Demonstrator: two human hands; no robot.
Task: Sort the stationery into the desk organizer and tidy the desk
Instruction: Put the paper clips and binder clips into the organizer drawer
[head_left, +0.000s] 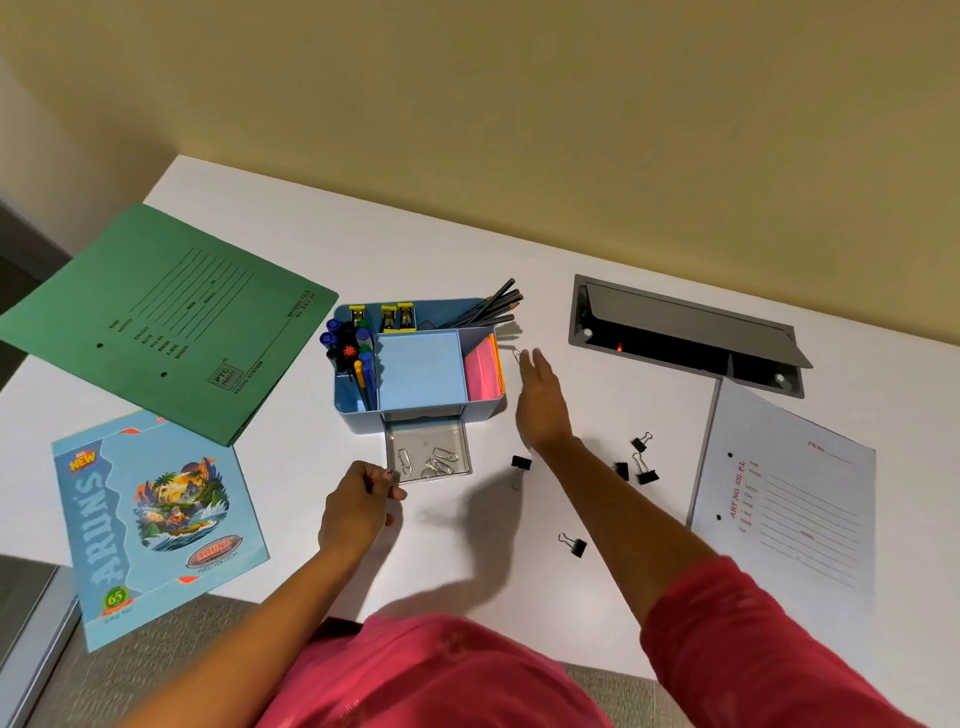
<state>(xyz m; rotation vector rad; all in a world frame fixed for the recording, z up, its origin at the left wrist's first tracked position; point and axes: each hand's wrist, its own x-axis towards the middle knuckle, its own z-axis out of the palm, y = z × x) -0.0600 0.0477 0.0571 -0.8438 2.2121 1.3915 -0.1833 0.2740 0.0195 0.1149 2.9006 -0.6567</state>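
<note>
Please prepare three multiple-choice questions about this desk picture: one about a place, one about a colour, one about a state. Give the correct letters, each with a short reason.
1. The drawer holding paper clips is on which side of the organizer?
A. nearest the person
B. toward the wall
C. its left side

2. The folder left of the organizer is:
A. red
B. green
C. black

3. The drawer is:
A. pushed shut
B. lifted out onto the desk
C. pulled out

Answers: 1 A, it juts from the organizer's near wall; 2 B, its cover is plainly green; 3 C, its tray shows in front, its back end in the slot.
</note>
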